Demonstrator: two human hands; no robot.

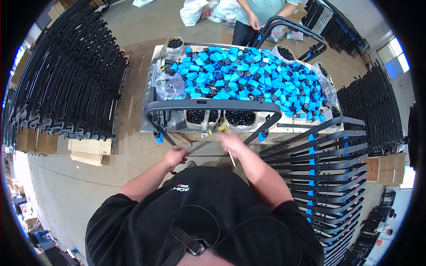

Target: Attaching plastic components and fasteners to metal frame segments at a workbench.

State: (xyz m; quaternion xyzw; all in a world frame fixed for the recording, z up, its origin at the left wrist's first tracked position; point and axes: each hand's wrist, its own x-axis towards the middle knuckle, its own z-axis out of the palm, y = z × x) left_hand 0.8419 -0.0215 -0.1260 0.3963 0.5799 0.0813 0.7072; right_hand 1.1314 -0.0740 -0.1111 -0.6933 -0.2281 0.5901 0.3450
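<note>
A black tubular frame (213,105) with a rounded top bar leans at the near edge of the table, a blue fitting (158,137) on its left side and another blue fitting (262,136) on its right. My right hand (231,141) is closed around a screwdriver (218,129); its yellow-and-black handle shows beyond the fist and a thin pale shaft points back toward me. Curled fingers close my left hand (175,157), beside a thin dark rod low on the frame; what they hold, if anything, is hidden. A silver wrench-like tool (205,126) lies by the near bins.
Blue and black plastic fittings (248,71) heap over the table, with tubs of small black parts (239,117) around them. Finished-looking frames (328,177) stack close on my right; black frames (71,80) stand at left. Across the table, a person (264,17) handles another frame (293,26).
</note>
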